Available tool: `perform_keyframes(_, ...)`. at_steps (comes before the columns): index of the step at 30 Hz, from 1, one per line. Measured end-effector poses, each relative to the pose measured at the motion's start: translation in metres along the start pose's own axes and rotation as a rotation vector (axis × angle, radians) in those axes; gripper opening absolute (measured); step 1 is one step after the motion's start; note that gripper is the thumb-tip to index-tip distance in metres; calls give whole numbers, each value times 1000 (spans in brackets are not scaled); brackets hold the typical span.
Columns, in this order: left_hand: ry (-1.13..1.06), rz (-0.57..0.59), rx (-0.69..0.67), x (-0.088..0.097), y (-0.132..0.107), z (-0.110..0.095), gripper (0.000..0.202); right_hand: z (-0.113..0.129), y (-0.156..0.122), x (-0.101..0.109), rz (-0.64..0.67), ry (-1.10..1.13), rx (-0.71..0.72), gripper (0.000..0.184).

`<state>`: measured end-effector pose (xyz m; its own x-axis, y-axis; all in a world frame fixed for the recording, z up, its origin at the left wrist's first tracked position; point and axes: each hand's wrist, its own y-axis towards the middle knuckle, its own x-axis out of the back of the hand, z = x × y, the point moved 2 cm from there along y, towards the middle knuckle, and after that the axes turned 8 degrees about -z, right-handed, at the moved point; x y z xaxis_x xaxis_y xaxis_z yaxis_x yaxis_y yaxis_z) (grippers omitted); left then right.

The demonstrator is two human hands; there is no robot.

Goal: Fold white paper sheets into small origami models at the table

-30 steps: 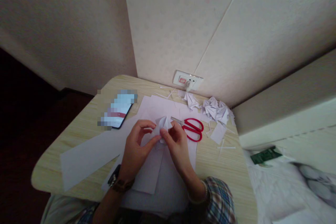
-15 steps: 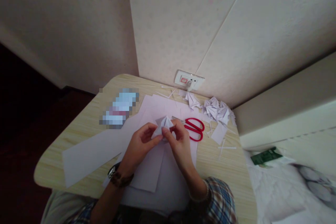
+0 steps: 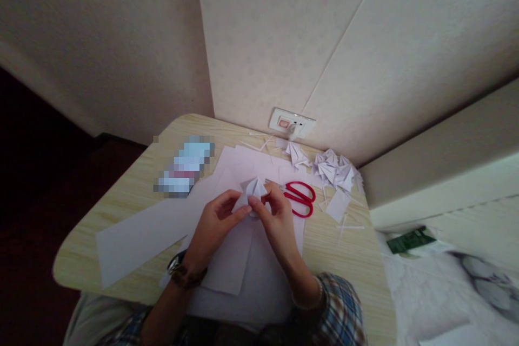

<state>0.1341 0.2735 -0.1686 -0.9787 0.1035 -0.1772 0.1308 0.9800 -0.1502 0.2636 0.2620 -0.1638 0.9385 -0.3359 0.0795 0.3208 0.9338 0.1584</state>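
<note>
Folded white paper piece [image 3: 253, 190] is held just above the tabletop [image 3: 121, 194], mid-frame, over loose white sheets [image 3: 138, 238]. Left hand [image 3: 214, 227] fingers clamped on its lower left edge; right hand [image 3: 275, 221] fingers clamped on its lower right edge. Hands nearly touch under the piece. Red scissors [image 3: 300, 199] lie flat at 3 o'clock of the piece, just beside the right hand. Pile of folded paper shapes [image 3: 334, 170] at 2 o'clock, near the wall. Phone [image 3: 184, 167] at 10 o'clock. Wall socket [image 3: 291, 123] at 1 o'clock.
</note>
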Motion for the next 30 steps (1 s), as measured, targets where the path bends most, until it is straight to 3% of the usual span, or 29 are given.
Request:
perform_keyframes(12, 58, -35, 16, 1, -1, 2, 18, 5, -2, 0, 10, -10, 22, 9)
perform_keyframes(19, 251, 9, -112, -2, 0, 4, 10, 9, -1, 4, -32, -38, 19, 8)
perform_keyframes(22, 281, -41, -138, 1, 0, 1, 9, 6, 3, 9, -57, -57, 7, 9)
perform_keyframes(30, 109, -220, 16, 6, -2, -7, 33, -3, 11, 11, 150, 63, -130, 13)
